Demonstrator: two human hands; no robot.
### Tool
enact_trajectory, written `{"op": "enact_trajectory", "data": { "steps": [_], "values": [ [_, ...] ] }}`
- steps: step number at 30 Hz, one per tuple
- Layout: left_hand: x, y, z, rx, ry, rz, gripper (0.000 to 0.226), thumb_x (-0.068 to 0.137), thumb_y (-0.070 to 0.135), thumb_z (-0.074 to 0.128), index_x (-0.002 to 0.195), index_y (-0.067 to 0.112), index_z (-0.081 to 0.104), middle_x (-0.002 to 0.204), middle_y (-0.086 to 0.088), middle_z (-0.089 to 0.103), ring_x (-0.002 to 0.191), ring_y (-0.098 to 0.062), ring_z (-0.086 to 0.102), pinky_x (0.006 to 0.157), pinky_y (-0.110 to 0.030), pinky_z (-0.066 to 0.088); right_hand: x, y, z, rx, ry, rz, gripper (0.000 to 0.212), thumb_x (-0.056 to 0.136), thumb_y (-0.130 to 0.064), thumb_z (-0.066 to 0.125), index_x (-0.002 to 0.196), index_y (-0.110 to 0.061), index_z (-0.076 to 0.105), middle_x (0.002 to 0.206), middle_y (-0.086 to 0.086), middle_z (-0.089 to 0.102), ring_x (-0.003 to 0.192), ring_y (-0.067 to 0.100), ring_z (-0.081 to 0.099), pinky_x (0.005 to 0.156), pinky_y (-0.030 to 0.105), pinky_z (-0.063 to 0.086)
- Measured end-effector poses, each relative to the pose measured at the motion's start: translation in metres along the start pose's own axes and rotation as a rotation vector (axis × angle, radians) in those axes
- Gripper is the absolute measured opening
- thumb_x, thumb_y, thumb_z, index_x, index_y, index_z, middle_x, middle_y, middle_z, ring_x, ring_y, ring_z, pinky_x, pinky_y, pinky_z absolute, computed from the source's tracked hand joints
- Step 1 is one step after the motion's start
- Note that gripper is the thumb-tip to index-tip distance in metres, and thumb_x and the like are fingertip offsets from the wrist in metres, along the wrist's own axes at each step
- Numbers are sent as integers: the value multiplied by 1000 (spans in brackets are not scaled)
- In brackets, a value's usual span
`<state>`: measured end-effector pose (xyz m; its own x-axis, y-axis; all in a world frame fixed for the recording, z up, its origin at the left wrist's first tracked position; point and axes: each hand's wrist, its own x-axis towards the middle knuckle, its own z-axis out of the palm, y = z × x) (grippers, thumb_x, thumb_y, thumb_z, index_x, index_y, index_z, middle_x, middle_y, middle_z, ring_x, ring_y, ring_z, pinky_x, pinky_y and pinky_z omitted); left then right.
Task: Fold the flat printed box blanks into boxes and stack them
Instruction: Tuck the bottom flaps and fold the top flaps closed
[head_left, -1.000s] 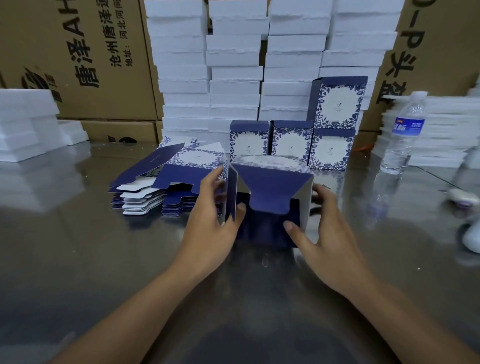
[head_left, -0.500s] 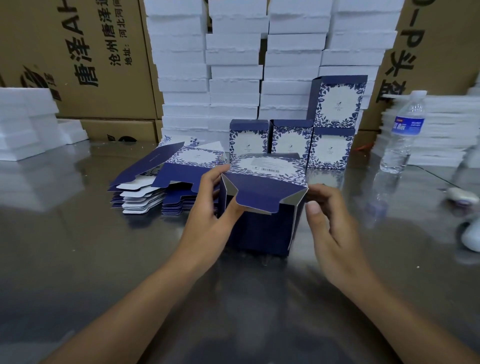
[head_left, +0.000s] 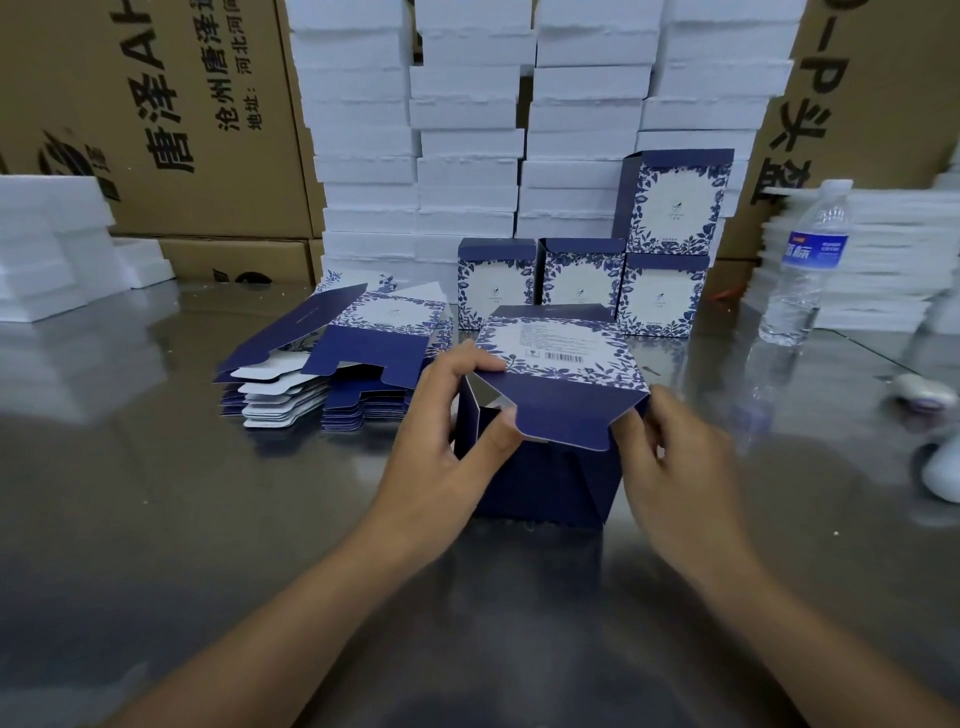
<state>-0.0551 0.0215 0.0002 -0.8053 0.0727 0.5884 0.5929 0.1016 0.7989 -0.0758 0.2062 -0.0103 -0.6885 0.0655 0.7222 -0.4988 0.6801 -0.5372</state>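
Coming in since half a second ago, the right hand (head_left: 670, 467) is now reaching the right corner of the tuck flap (head_left: 561, 415), and that flap is leaning further toward the near side; the curled fingers are blurring there, so I cannot tell whether they are gripping it; the left hand (head_left: 441, 441) is pinching the flap's left corner, thumb on the near edge, fingers over the barcode panel; the half-folded box (head_left: 545, 478) is standing on the table (head_left: 156, 519), centre, between both hands; flat blanks (head_left: 353, 364) are lying stacked just left of it; finished boxes (head_left: 660, 296) are standing behind, one sitting on top at the right; a water bottle (head_left: 805, 270) is standing far right.
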Motion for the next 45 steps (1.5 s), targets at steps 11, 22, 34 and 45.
{"op": "enact_trajectory", "data": {
  "steps": [11, 22, 34, 45],
  "values": [
    [1, 3, 4, -130, 102, -82, 28, 72, 66, 55, 91, 45, 55, 94, 26, 59, 94, 4, 57, 83, -19, 43, -2, -4, -3, -53, -128, -26, 46, 87, -55, 32, 68, -15, 42, 52, -3, 41, 50, 13, 42, 49, 37, 34],
    [1, 4, 5, -83, 143, -104, 35, 70, 64, 53, 93, 38, 54, 90, 36, 56, 90, 22, 50, 73, 4, 33, 1, -1, -5, -246, -253, 22, 47, 93, -45, 39, 54, -20, 32, 47, -8, 35, 50, 22, 35, 45, 31, 21],
    [3, 3, 3, -75, 168, -117, 37, 69, 65, 55, 95, 37, 54, 94, 40, 56, 94, 27, 46, 74, 6, 31, 0, 6, -5, -237, -435, 75, 50, 94, -49, 41, 52, -21, 35, 53, -3, 42, 57, 25, 46, 49, 34, 28],
    [4, 0, 3, -74, 171, -114, 30, 76, 57, 57, 95, 34, 54, 89, 41, 56, 89, 28, 47, 72, 6, 32, 0, 6, -6, -393, -593, 123, 44, 95, -52, 39, 64, -22, 49, 76, 2, 61, 77, 26, 60, 62, 32, 45]
  ]
}}
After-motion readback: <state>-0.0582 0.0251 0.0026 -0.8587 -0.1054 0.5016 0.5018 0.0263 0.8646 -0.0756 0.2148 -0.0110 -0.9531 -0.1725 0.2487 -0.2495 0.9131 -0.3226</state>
